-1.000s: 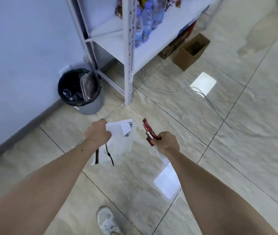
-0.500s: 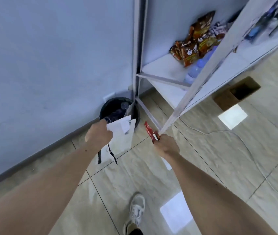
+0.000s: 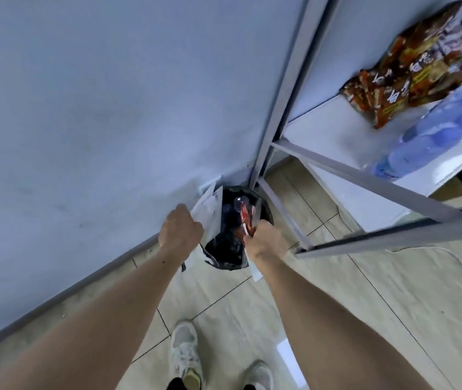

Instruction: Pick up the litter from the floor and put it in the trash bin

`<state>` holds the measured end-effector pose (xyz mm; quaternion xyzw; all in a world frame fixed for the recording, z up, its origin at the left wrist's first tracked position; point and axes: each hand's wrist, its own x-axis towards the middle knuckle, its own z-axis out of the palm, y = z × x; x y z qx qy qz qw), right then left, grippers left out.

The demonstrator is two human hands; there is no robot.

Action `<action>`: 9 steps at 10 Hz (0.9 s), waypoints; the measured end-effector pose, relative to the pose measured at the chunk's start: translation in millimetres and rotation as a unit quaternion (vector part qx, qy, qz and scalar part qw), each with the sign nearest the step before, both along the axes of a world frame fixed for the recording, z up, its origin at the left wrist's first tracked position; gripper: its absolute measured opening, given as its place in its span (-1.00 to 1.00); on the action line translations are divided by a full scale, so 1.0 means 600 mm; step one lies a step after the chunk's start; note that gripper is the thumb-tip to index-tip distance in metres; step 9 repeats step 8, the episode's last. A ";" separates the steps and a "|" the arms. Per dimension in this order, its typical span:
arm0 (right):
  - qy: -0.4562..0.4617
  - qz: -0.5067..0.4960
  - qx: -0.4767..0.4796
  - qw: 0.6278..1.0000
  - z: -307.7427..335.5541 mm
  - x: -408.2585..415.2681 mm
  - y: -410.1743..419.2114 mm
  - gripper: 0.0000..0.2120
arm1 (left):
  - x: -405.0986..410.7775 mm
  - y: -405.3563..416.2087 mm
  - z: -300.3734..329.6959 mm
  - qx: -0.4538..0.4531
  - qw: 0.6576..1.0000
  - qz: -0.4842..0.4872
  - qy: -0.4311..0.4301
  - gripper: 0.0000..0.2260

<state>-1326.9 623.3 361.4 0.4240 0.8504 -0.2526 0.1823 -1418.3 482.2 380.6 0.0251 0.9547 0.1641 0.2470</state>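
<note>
A round trash bin (image 3: 225,258) lined with a black bag stands on the floor against the wall, beside the shelf leg. My left hand (image 3: 180,230) grips a white paper wrapper (image 3: 209,212) over the bin's left rim; a dark strap hangs below the hand. My right hand (image 3: 265,239) grips a red snack wrapper (image 3: 246,219) over the bin's opening, and a white strip sticks out under that hand. Some litter lies inside the bin.
A metal shelf unit (image 3: 280,108) stands right of the bin, its lower bars (image 3: 365,175) close to my right arm. Snack packets (image 3: 410,77) and water bottles (image 3: 432,142) sit on the shelf. A wall (image 3: 111,108) is ahead. My shoes (image 3: 184,353) are on the tiled floor.
I have stepped up to the bin. Both hands moved forward with their litter and are now over the bin, which was ahead of them before.
</note>
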 end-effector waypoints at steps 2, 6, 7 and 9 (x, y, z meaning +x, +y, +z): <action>-0.052 -0.009 -0.018 0.998 -0.096 -0.066 -0.015 -0.84 | -0.067 0.036 -0.078 -0.002 0.999 -0.038 0.007 -0.83; -0.012 0.047 0.014 0.999 -0.139 -0.060 0.016 -0.72 | -0.049 0.083 -0.134 0.017 0.994 -0.099 -0.048 -0.68; -0.011 0.053 0.024 0.998 -0.116 -0.043 0.029 -0.69 | -0.040 0.082 -0.117 0.011 0.993 -0.105 -0.055 -0.71; -0.024 0.070 0.038 0.997 -0.096 -0.035 0.038 -0.49 | -0.039 0.075 -0.098 0.004 0.993 -0.095 -0.063 -0.75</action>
